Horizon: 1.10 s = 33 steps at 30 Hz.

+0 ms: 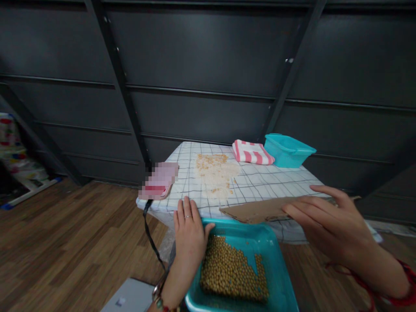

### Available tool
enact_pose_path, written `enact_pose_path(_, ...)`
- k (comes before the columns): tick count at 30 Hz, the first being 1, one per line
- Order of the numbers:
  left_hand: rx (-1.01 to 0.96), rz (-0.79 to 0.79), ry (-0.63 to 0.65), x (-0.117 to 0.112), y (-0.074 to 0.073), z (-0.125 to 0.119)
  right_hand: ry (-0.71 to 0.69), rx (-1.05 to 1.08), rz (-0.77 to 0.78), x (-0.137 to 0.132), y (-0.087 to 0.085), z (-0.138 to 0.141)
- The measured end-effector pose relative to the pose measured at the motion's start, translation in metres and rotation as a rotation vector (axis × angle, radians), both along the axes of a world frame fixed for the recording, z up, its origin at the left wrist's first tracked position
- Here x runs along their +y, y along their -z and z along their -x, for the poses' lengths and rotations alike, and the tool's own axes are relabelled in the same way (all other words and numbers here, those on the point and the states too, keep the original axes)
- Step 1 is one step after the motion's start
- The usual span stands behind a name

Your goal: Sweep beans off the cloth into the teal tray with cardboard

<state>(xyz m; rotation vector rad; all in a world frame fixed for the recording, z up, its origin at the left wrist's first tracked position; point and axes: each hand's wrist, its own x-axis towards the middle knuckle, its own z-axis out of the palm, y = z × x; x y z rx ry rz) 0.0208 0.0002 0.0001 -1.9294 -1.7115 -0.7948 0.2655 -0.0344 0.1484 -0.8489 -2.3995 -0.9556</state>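
Note:
My right hand (331, 216) pinches a flat brown piece of cardboard (253, 211) over the near edge of the table, above the far rim of a teal basin (279, 260). Round yellow-brown beans (232, 275) cover much of the basin's floor. My left hand (191, 234) lies at the basin's far left corner, fingers stretched towards the tablecloth and thumb over the rim. Beyond the cardboard, a patch of pale powder and small yellowish bits (214, 171) is spread on the checked tablecloth (260, 184).
At the table's back right sit a folded pink-and-white striped towel (251, 152) and a turquoise plastic container (289, 151). A blurred-out pink object (162, 177) rests on the left edge, with a black cord (149, 234) hanging down. A grey laptop (128, 297) is at the lower left.

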Motion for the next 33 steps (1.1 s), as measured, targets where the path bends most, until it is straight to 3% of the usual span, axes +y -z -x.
enact_pose_path(10, -0.018, 0.025, -0.012, 0.002, 0.001, 0.000, -0.052, 0.073, 0.115, -0.009, 0.003, -0.002)
enact_pose_path(18, -0.008, 0.020, -0.031, 0.001, 0.000, -0.001, -0.060, 0.042, -0.002, -0.013, -0.003, -0.009)
enact_pose_path(24, -0.030, 0.003, -0.020, 0.002, 0.002, 0.000, 0.107, -0.093, -0.257, 0.013, -0.009, -0.019)
enact_pose_path(33, -0.017, 0.014, -0.017, 0.000, 0.002, 0.001, 0.204, -0.122, -0.335, 0.069, 0.007, -0.026)
